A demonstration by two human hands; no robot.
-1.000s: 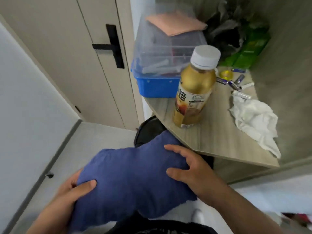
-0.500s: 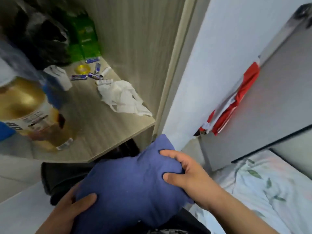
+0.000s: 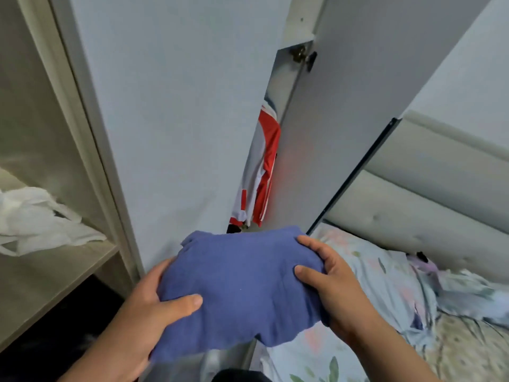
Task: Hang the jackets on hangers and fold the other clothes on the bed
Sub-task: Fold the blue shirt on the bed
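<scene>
A folded blue garment (image 3: 242, 288) is held in the air between both hands, in front of a narrow gap between two grey wardrobe doors. My left hand (image 3: 148, 312) grips its left edge, thumb on top and fingers underneath. My right hand (image 3: 330, 282) grips its right edge, thumb and fingers curled over the cloth. Inside the gap hangs a red and white jacket (image 3: 261, 172). The bed (image 3: 385, 312), with a pale floral sheet, lies at the lower right.
The open wardrobe door (image 3: 344, 133) stands to the right of the gap, its hinge (image 3: 303, 55) near the top. A wooden shelf (image 3: 49, 274) at the left carries a crumpled white tissue (image 3: 35, 219). A padded headboard (image 3: 440, 188) backs the bed.
My view has swung right from the shelf with the bottle toward the wardrobe gap and bed. Both hands kept hold of the blue garment and carried it along.
</scene>
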